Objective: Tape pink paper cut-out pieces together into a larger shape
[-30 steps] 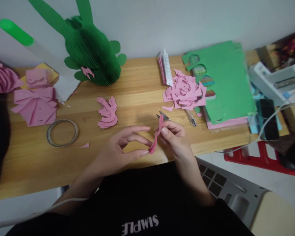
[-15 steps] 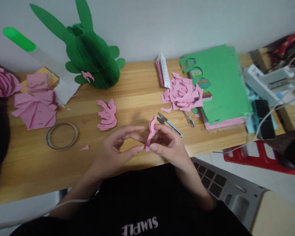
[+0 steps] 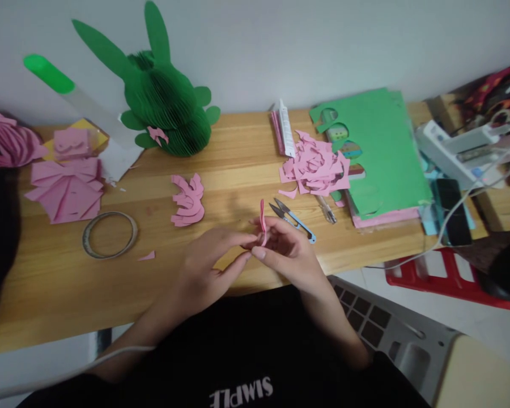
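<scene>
Both hands meet just below the middle of the frame, over the front part of the worktop (image 3: 233, 141). The right hand (image 3: 291, 255) is clamped on a thin pink paper piece (image 3: 262, 218), which stands almost edge-on, its top sticking up above the fingers. The right thumb points toward the left of the frame, its nail upward, while the curled fingers lie on the far side; the forearm runs down toward the lower right.

The left hand (image 3: 208, 263) comes in from the left with its back turned up. Its index finger stretches across to the lower part of the piece, and its thumb lies below, the tip close to the right thumb. Whether those fingertips pinch the paper or only touch it, I cannot tell. The left forearm slopes down to the lower left, where a white cable (image 3: 127, 350) passes across it.

Just beyond the right knuckles lie blue-handled snips (image 3: 301, 225), blades toward the upper left. Curved pink cutouts (image 3: 189, 207) lie left of centre, above the left hand, and a heap of pink scraps (image 3: 317, 164) sits right of centre, higher in the frame.
</scene>
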Demonstrator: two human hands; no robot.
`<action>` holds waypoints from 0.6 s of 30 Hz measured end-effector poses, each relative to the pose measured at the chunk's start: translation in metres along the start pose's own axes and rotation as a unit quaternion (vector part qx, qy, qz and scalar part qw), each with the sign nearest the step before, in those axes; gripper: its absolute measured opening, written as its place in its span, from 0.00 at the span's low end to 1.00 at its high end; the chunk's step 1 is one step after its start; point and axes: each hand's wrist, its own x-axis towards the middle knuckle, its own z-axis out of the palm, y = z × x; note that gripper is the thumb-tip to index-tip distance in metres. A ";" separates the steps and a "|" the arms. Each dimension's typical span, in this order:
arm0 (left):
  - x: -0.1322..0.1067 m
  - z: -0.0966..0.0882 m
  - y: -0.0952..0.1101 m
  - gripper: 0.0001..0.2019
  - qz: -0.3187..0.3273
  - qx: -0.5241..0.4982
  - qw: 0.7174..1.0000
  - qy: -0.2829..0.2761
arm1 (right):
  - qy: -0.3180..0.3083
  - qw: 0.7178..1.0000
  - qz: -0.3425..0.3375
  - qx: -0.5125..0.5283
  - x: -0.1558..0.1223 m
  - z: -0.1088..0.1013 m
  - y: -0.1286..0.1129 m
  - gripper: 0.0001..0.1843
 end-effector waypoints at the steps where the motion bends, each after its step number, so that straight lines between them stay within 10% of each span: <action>1: 0.000 0.000 0.000 0.12 0.017 0.022 1.000 0.006 | 0.003 1.000 -0.003 -0.002 0.001 0.000 0.000 0.25; 18: -0.006 0.012 -0.009 0.12 0.103 0.196 0.971 0.085 | 0.086 0.996 -0.035 -0.003 0.004 0.007 0.010 0.25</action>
